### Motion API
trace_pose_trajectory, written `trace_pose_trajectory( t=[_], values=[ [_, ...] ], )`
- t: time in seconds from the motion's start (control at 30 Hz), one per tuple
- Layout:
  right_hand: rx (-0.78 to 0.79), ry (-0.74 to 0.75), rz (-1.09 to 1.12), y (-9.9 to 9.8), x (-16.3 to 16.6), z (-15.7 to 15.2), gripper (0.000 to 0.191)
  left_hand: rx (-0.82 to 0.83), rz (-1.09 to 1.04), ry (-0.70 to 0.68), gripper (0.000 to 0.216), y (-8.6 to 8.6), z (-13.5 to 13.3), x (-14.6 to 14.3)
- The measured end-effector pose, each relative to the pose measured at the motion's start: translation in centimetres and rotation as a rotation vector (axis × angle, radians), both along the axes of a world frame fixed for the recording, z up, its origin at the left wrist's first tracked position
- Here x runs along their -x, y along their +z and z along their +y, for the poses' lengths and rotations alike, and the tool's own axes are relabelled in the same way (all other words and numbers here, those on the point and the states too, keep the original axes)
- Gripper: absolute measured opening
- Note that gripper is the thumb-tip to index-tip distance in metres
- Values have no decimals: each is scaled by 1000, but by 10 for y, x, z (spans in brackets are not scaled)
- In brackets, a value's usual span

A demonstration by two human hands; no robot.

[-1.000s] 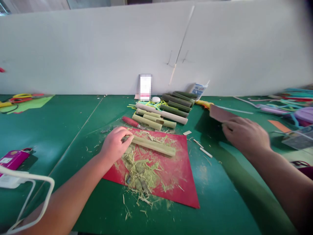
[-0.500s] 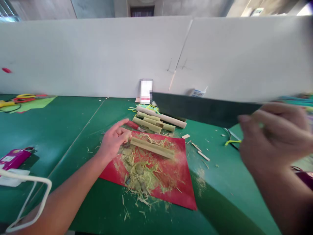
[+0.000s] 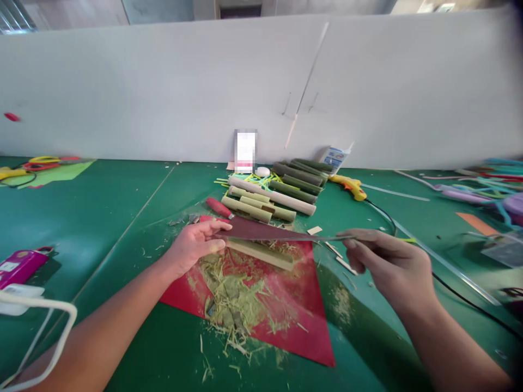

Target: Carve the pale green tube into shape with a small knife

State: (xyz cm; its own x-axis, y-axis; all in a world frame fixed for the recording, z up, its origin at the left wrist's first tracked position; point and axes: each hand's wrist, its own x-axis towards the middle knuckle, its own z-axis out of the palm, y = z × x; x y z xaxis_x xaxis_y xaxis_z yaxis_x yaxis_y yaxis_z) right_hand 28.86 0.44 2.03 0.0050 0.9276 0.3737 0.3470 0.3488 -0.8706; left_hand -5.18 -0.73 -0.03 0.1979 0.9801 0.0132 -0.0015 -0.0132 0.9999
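A long strip of sandpaper point(image 3: 261, 229) stretches between my hands, its reddish-brown face showing. My left hand point(image 3: 192, 245) pinches the left end between thumb and fingers. At the right end, my right hand point(image 3: 388, 261) grips the narrowed, edge-on part of the strip. Just below the sandpaper lies a pale split bamboo piece point(image 3: 261, 255), partly covered by it. The bamboo rests on a red sheet point(image 3: 314, 332) strewn with shavings point(image 3: 245, 299) and dust. A red-handled tool point(image 3: 218, 207) lies just beyond my left hand; its far end is hidden.
Peeled bamboo tubes point(image 3: 247, 209) and dark green ones point(image 3: 294, 190) lie behind the red sheet. A yellow glue gun point(image 3: 349, 187) with a black cord lies at right. A propped phone point(image 3: 245, 149) leans by the white partition point(image 3: 143, 98). A white frame point(image 3: 61, 343) juts in lower left.
My right hand has come down and leftward, lowering the sandpaper from a raised position to just above the bamboo piece. My left hand now holds its other end.
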Motion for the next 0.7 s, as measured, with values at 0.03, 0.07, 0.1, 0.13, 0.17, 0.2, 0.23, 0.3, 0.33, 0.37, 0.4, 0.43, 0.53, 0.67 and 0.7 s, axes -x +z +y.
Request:
trace_pose_trajectory(
  t=[0.03,0.07,0.1,0.13,0.17,0.2,0.23,0.3,0.33,0.37,0.4,0.43,0.53,0.67,0.7],
  values=[
    [13,39,16,1,0,-1,10,10,15,1,34,0,-1,-1],
    [8,75,23,1,-1,-2,11,11,32,18,33,0,-2,-1],
    [-10,101,23,2,-2,-3,11,4,47,42,31,1,-3,-2],
    [-36,121,21,3,-3,-4,13,-14,50,66,29,1,-5,-3],
    [-65,139,22,4,-4,-5,16,-43,44,88,28,3,-6,-4],
    [-94,155,27,5,-5,-6,18,-84,35,111,26,4,-8,-5],
    [-116,169,33,7,-5,-7,21,-131,29,137,25,6,-10,-6],
    [-126,184,51,9,-3,-8,26,-234,39,192,23,8,-14,-7],
    [-97,177,45,10,-1,-8,28,-279,53,220,23,9,-15,-7],
    [-48,168,40,11,2,-8,29,-313,70,247,22,9,-16,-6],
    [9,181,37,11,5,-7,31,-337,85,274,22,8,-16,-6],
    [61,193,54,10,8,-5,33,-348,96,303,21,7,-15,-4],
    [205,173,104,2,18,-1,30,-349,132,393,16,1,-11,-1],
    [285,151,122,-14,28,5,25,-330,195,433,17,-8,-4,0],
    [297,143,116,-17,29,6,25,-312,197,437,21,-9,-3,-1]
  ],
)
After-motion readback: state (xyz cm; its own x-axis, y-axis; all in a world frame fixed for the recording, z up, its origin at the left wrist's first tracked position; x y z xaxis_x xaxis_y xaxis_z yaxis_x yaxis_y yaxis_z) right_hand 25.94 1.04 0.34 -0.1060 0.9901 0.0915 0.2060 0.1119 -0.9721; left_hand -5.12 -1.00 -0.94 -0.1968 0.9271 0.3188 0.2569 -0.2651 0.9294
